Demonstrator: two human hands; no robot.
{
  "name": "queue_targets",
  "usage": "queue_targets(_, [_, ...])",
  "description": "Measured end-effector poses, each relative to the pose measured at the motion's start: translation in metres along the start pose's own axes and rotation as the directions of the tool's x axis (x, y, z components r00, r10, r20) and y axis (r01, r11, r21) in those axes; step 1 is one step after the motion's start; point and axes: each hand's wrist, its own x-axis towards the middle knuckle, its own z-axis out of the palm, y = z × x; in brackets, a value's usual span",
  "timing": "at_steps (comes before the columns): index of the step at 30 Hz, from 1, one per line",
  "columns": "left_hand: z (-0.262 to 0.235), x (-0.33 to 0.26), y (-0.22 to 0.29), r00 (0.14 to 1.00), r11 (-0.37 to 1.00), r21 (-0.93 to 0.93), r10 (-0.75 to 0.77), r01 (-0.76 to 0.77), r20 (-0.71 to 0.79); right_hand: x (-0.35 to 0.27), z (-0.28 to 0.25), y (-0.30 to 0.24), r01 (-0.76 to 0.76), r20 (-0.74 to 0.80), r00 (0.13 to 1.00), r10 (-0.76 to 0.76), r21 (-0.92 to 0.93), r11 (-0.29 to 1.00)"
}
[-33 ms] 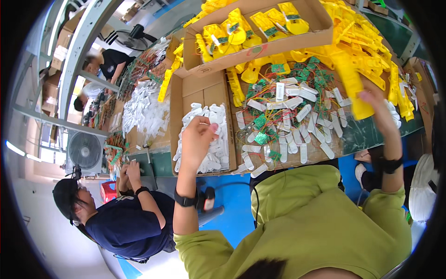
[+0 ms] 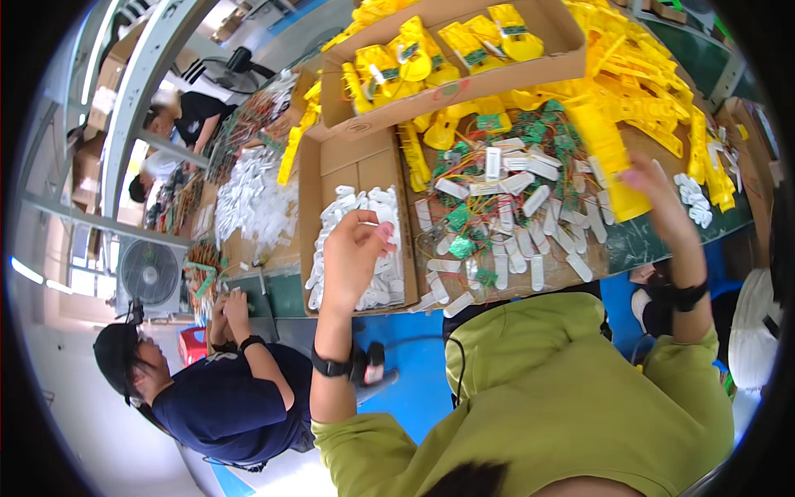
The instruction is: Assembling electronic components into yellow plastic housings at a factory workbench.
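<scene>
My right hand (image 2: 650, 184) grips the lower end of a long yellow plastic casing (image 2: 609, 153), a little blurred by motion, above the right side of the bench. Over a cardboard box of small white plastic pieces (image 2: 354, 277), my left hand (image 2: 354, 248) is closed in a pinch, thumb against fingertips. Whatever lies in that pinch is too small to make out. Between the hands spreads a heap of white oblong modules (image 2: 515, 184) wired to green circuit boards (image 2: 460, 219) with red and yellow leads.
At the back, a cardboard box (image 2: 464, 83) holds several yellow casings with boards. More yellow casings (image 2: 638, 91) pile up at the far right. A white pile (image 2: 258, 195) lies left of my box. A co-worker (image 2: 224, 389) works at the left, near a fan (image 2: 150, 273).
The yellow casing and my right hand have shifted slightly left. My left hand stays over the white pieces, its pinch a little changed. The whole view has moved slightly.
</scene>
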Motion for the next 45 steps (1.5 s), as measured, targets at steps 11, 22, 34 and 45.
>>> queue_targets(11, [0.082, -0.051, 0.069, 0.987, 0.939, -0.329, 0.134, -0.097, 0.092, -0.052, 0.118, -0.027, 0.438, 0.237, 0.876, -0.421, -0.023, 0.899])
queue_targets(22, [0.090, -0.059, 0.078, 0.986, 0.970, -0.178, 0.167, -0.166, -0.009, -0.067, 0.123, -0.017, 0.510, 0.121, 0.858, -0.499, -0.090, 0.855])
queue_targets(34, [0.091, -0.066, 0.070, 0.979, 0.970, -0.140, 0.203, -0.201, 0.001, -0.067, 0.119, -0.007, 0.543, 0.212, 0.815, -0.540, 0.051, 0.838])
queue_targets(45, [0.023, -0.120, 0.027, 0.966, 0.823, -0.561, 0.209, -0.091, 0.150, -0.083, 0.154, -0.045, 0.278, 0.716, 0.621, -0.317, 0.176, 0.944])
